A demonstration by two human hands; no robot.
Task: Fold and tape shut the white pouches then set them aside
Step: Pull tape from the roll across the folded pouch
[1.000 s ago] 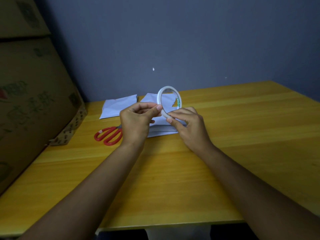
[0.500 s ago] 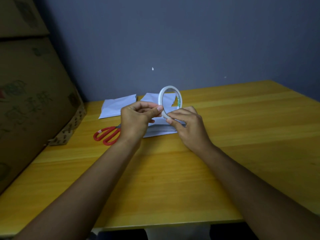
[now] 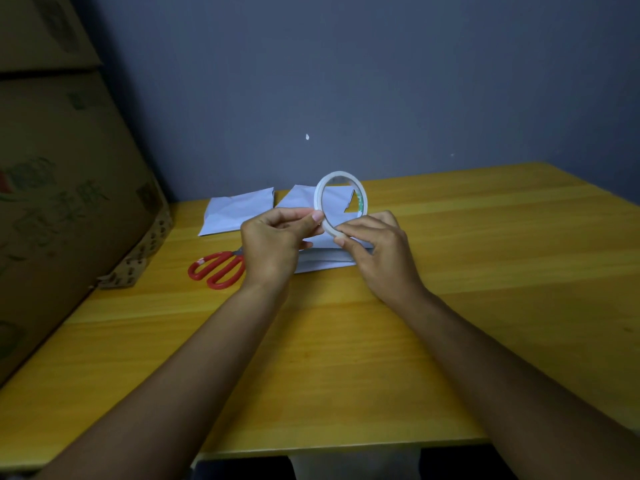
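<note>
A thin white tape roll [image 3: 320,192] stands upright in the air above the table's far middle. My left hand [image 3: 273,242] pinches its lower left rim between thumb and fingers. My right hand [image 3: 377,247] holds the rim's bottom, thumb tip pressed on the tape. Under both hands lies a white pouch [image 3: 323,261], partly hidden. A second white pouch [image 3: 239,211] lies flat behind it to the left, and another white sheet [image 3: 337,202] shows through the roll.
Red-handled scissors [image 3: 218,270] lie left of my left hand on the yellow wooden table [image 3: 485,271]. Large cardboard boxes [image 3: 59,188] stand along the left side. A grey wall closes the back.
Both hands and the tape roll stay almost where they were; only small finger shifts on the rim.
</note>
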